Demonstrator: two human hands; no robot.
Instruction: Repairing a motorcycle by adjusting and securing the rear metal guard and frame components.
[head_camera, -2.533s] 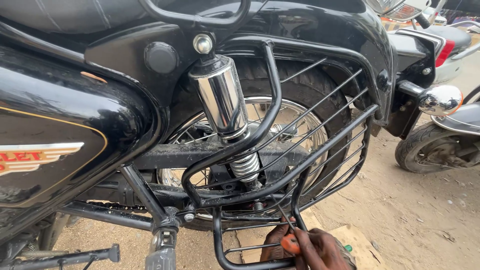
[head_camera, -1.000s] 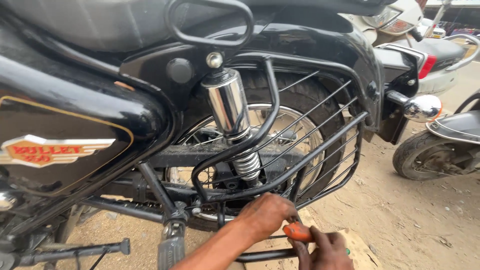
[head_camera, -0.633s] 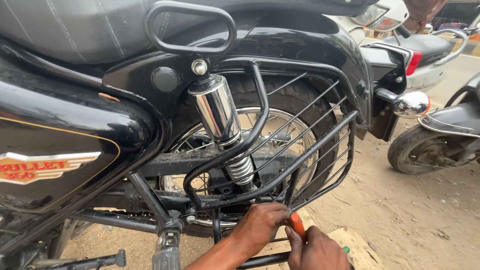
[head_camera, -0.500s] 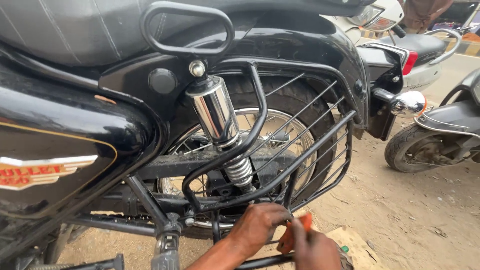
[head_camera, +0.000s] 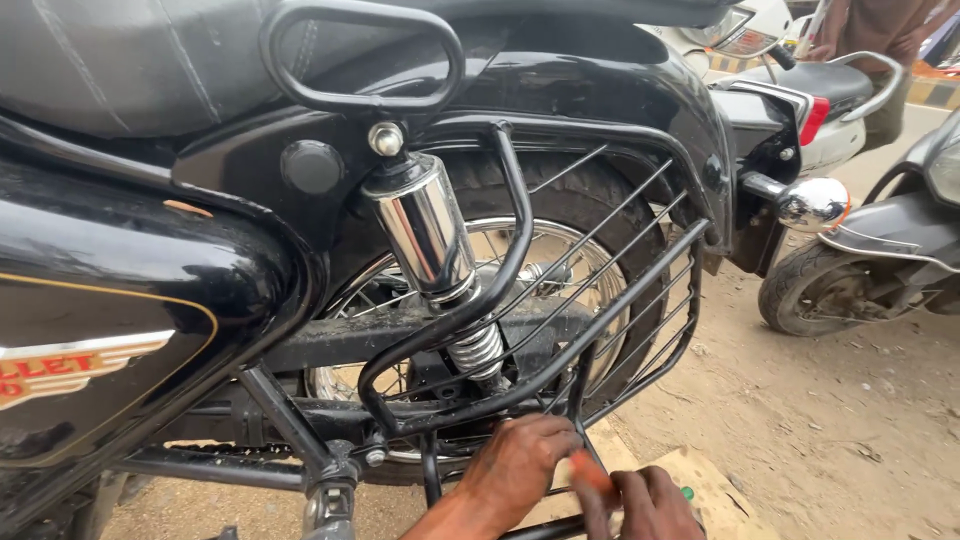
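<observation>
A black motorcycle fills the view, with a chrome rear shock absorber (head_camera: 425, 225) and a black tube-and-wire side guard (head_camera: 600, 330) over the rear wheel (head_camera: 560, 250). My left hand (head_camera: 515, 465) grips the lower bars of the guard near the bottom edge. Just right of it, my right hand (head_camera: 645, 505) is closed around a screwdriver with an orange handle (head_camera: 585, 478), held against the guard's lower part. The tool's tip is hidden behind the bars and my fingers.
A flat piece of cardboard (head_camera: 700, 480) lies on the dirt ground under my hands. A scooter (head_camera: 880, 260) is parked at the right, another vehicle (head_camera: 820, 100) behind it, and a person (head_camera: 870, 20) stands at the top right.
My left hand came in from below and took hold of the guard's lower bars. My right hand with the screwdriver stayed low, shifting slightly. The view moved closer.
</observation>
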